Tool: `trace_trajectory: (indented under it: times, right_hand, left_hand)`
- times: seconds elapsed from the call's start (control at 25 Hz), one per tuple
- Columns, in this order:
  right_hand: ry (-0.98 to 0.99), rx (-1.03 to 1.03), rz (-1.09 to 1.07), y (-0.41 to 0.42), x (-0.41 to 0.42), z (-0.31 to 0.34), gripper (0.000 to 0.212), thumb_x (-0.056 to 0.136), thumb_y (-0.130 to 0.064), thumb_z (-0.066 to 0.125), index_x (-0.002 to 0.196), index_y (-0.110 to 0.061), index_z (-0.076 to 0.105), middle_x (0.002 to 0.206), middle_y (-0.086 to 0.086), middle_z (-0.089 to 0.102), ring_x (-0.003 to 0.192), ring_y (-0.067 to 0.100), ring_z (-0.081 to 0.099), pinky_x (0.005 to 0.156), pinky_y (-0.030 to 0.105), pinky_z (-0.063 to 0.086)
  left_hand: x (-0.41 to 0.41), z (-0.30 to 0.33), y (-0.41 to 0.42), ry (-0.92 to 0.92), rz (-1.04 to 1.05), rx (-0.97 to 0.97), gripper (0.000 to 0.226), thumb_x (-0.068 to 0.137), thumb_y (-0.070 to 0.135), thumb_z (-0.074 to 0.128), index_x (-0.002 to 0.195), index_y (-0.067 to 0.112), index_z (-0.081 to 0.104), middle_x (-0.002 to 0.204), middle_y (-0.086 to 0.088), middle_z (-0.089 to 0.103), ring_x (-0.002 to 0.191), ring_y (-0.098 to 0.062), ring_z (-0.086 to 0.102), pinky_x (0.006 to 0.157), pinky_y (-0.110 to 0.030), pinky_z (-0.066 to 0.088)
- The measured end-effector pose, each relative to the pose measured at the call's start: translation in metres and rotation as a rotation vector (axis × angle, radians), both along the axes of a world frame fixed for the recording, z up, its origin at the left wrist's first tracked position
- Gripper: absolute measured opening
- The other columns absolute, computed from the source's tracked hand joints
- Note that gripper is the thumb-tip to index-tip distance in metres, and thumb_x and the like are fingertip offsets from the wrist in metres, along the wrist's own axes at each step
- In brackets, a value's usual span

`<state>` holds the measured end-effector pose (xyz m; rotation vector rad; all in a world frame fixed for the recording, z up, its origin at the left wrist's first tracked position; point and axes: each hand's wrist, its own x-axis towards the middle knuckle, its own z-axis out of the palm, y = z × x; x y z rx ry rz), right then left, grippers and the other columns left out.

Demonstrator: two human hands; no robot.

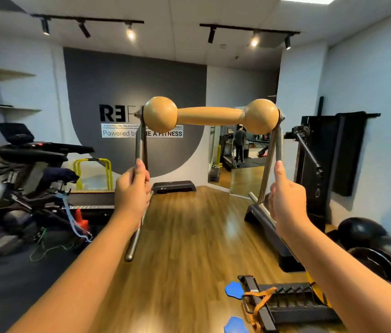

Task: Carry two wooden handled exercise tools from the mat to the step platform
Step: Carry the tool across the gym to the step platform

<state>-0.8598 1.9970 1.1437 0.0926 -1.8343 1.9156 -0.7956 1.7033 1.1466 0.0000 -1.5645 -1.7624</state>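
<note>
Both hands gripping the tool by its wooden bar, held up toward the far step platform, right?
Not the wooden bar. The head view shows the left hand and right hand on the tool's metal legs, below the wood. The rest holds: it's raised toward the step platform.

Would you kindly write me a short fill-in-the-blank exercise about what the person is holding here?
1. The left hand and right hand both grip the tool's ____ legs.
2. The wooden handle has a round ____ at each end.
3. The step platform lies on the ____ floor by the far wall.
4. The handle is held ____ the hands.

Missing words: metal; ball; wooden; above
</note>
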Motion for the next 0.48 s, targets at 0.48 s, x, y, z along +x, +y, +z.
trace_trajectory:
  times: [0.48]
  right_hand:
    - [-0.037, -0.062, 0.037, -0.156, -0.261, -0.010, 0.064, 0.086, -0.084, 0.052, 0.063, -0.026, 0.034, 0.061, 0.000, 0.031, 0.054, 0.016, 0.027, 0.056, 0.035, 0.021]
  left_hand:
    - [-0.244, -0.001, -0.150, -0.054, 0.034, -0.061, 0.049, 0.104, 0.057, 0.043, 0.077, 0.017, 0.050, 0.051, 0.007, 0.037, 0.039, -0.007, 0.031, 0.035, -0.021, 0.024]
